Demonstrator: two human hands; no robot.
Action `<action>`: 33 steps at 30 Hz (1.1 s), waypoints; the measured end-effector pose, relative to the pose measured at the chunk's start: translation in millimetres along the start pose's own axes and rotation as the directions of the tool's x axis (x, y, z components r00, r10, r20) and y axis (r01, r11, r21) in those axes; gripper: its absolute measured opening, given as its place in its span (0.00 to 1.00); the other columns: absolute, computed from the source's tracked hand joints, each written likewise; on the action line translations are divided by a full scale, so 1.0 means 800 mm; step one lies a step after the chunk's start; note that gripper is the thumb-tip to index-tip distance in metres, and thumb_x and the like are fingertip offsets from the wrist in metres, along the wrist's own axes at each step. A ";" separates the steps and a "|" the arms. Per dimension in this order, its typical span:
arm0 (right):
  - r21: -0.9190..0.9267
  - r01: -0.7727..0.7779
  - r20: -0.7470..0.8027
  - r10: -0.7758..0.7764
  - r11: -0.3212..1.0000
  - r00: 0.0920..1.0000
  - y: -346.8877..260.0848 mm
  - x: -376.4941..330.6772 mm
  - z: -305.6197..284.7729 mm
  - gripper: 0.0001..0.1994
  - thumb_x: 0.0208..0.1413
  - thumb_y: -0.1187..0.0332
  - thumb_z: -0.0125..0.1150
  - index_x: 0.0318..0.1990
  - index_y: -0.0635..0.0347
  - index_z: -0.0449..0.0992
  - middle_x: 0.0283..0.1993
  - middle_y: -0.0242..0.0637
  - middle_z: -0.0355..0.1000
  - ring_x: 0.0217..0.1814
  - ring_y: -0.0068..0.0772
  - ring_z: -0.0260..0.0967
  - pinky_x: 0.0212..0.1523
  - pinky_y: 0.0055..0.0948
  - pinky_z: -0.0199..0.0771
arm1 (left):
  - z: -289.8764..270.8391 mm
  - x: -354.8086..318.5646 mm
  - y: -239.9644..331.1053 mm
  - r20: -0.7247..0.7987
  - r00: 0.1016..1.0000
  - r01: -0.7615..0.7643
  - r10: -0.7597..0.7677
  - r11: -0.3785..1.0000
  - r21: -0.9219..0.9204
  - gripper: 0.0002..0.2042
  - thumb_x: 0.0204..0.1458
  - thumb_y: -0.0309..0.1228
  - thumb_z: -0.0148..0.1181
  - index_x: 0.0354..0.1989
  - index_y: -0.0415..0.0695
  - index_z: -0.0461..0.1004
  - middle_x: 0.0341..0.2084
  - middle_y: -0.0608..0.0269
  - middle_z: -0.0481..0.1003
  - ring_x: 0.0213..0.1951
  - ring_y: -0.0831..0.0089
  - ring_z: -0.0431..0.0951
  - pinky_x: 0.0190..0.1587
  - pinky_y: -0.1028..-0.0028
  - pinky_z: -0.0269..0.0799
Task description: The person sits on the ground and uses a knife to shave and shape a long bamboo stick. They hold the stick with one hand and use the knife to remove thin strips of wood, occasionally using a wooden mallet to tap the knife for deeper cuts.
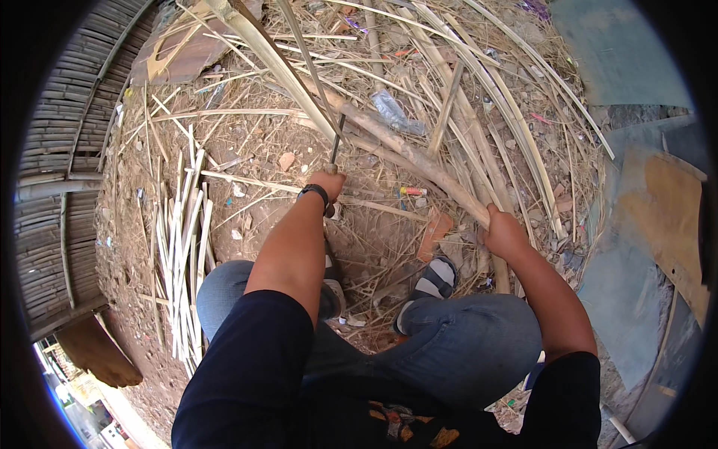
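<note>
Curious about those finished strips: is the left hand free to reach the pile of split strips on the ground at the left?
Probably not yet: the left hand grips a blade; the strips lie unobstructed beside the left knee.

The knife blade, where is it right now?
In the head view, the dark blade rises from the left hand, centre frame, meeting the bamboo pole gripped by the right hand.

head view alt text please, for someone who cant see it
Seen from above, a squatting person in blue jeans has the left hand in a closed grip on a dark-bladed knife set against a long pale bamboo pole, while the right hand grips that pole's near end. Split pale bamboo strips lie on the littered dirt ground to the left.
</note>
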State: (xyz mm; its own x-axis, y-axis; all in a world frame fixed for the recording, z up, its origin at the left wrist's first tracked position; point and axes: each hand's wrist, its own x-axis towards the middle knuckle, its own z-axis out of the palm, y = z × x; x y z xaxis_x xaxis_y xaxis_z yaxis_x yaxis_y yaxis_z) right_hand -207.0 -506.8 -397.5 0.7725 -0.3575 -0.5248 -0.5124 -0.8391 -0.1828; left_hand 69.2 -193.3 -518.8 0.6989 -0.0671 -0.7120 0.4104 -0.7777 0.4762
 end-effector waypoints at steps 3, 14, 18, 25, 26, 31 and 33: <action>0.045 -0.013 -0.027 0.014 0.999 1.000 -0.002 0.000 0.004 0.18 0.47 0.70 0.65 0.45 0.62 0.69 0.35 0.57 0.76 0.41 0.59 0.75 0.42 0.50 0.75 | 0.005 -0.002 -0.001 -0.034 0.999 0.011 -0.011 1.000 0.006 0.20 0.50 0.45 0.64 0.27 0.35 0.74 0.17 0.56 0.75 0.18 0.65 0.76 0.23 0.65 0.72; 0.485 0.094 -0.180 -0.006 0.869 0.984 0.006 -0.048 0.002 0.18 0.48 0.68 0.63 0.48 0.62 0.72 0.35 0.59 0.75 0.40 0.61 0.74 0.39 0.45 0.73 | 0.018 0.010 -0.038 -0.215 0.971 -0.081 0.106 0.989 0.126 0.23 0.48 0.44 0.64 0.38 0.33 0.76 0.25 0.50 0.78 0.26 0.60 0.80 0.33 0.62 0.76; 0.505 0.083 -0.215 0.032 0.859 0.976 0.023 -0.069 0.022 0.20 0.47 0.67 0.63 0.50 0.61 0.72 0.34 0.59 0.75 0.40 0.61 0.75 0.39 0.44 0.74 | 0.023 -0.015 -0.054 -0.198 0.974 -0.089 0.114 0.987 0.133 0.27 0.48 0.46 0.65 0.46 0.33 0.75 0.35 0.42 0.79 0.35 0.56 0.82 0.40 0.63 0.76; 0.400 0.019 -0.076 0.013 0.916 0.997 0.043 -0.095 0.068 0.24 0.46 0.65 0.65 0.53 0.59 0.71 0.36 0.57 0.76 0.41 0.58 0.76 0.42 0.47 0.74 | 0.007 -0.030 -0.066 -0.139 0.987 -0.068 0.080 0.993 0.092 0.27 0.48 0.48 0.66 0.45 0.35 0.75 0.30 0.47 0.79 0.30 0.60 0.81 0.35 0.64 0.76; 0.369 0.029 -0.054 -0.009 0.929 0.998 0.043 -0.096 0.068 0.25 0.45 0.65 0.65 0.53 0.59 0.71 0.36 0.57 0.76 0.41 0.58 0.76 0.42 0.48 0.74 | 0.005 -0.034 -0.062 -0.134 0.989 -0.058 0.068 0.996 0.071 0.27 0.48 0.48 0.66 0.44 0.35 0.75 0.29 0.48 0.79 0.28 0.61 0.81 0.33 0.65 0.76; 0.300 0.010 0.020 -0.016 0.954 1.000 0.035 -0.100 0.050 0.25 0.45 0.66 0.66 0.54 0.59 0.71 0.36 0.57 0.76 0.42 0.59 0.75 0.43 0.47 0.75 | 0.004 -0.049 -0.046 -0.140 0.989 -0.037 0.043 0.998 0.050 0.26 0.48 0.47 0.66 0.44 0.34 0.75 0.30 0.49 0.79 0.30 0.60 0.80 0.34 0.64 0.76; 0.311 0.031 -0.021 -0.026 0.950 0.999 0.034 -0.101 0.044 0.25 0.45 0.67 0.65 0.53 0.59 0.71 0.36 0.57 0.76 0.42 0.59 0.75 0.42 0.46 0.74 | 0.005 -0.045 -0.048 -0.104 0.995 0.004 0.003 0.997 0.074 0.25 0.50 0.46 0.63 0.47 0.35 0.75 0.38 0.45 0.80 0.41 0.55 0.81 0.43 0.62 0.76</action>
State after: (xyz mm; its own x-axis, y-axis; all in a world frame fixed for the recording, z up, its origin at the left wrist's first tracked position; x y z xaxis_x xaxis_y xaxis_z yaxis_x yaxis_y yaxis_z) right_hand -296.5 -486.4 -389.6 0.7932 -0.3446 -0.5022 -0.5795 -0.6805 -0.4484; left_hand 26.2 -163.7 -513.5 0.7577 -0.0041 -0.6526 0.3691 -0.8220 0.4337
